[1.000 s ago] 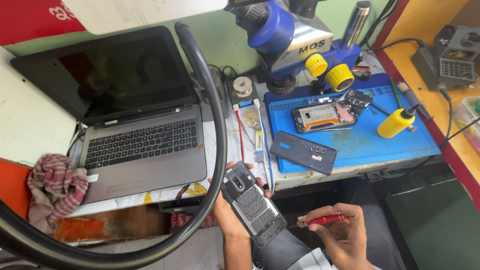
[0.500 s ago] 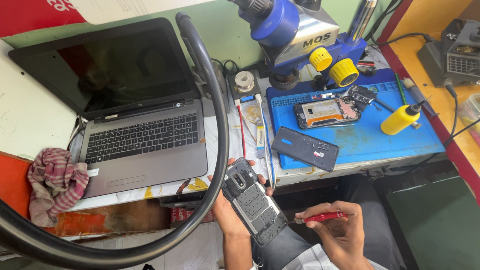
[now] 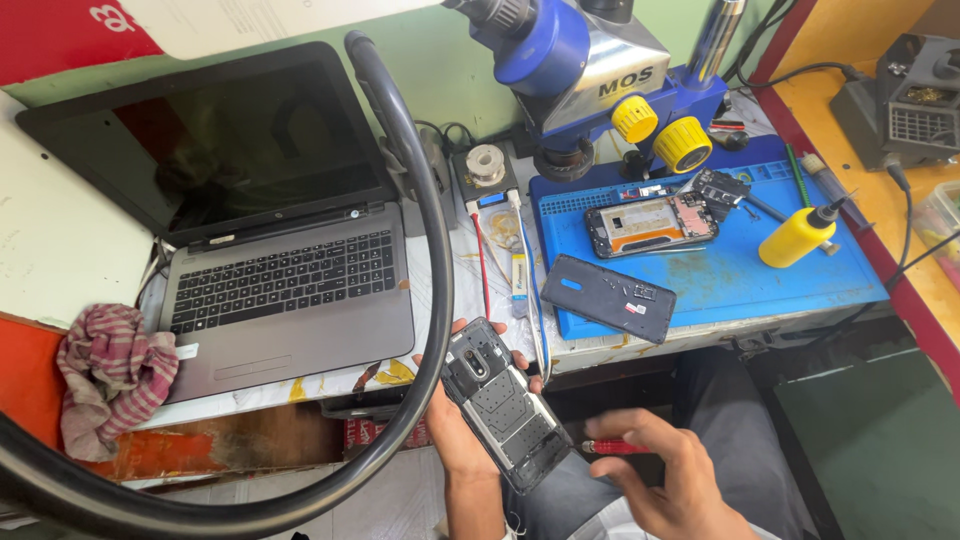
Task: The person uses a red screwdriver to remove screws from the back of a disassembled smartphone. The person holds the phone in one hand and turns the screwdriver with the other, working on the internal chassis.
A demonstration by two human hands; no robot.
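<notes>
Gripping an opened phone (image 3: 505,415) in my left hand (image 3: 455,425), below the desk edge, at 6 o'clock. My right hand (image 3: 665,470) closes on a red screwdriver (image 3: 612,447), at 3 o'clock of the phone. A dark back cover (image 3: 608,297) lies on the blue mat (image 3: 800,285), at 1 o'clock.
</notes>
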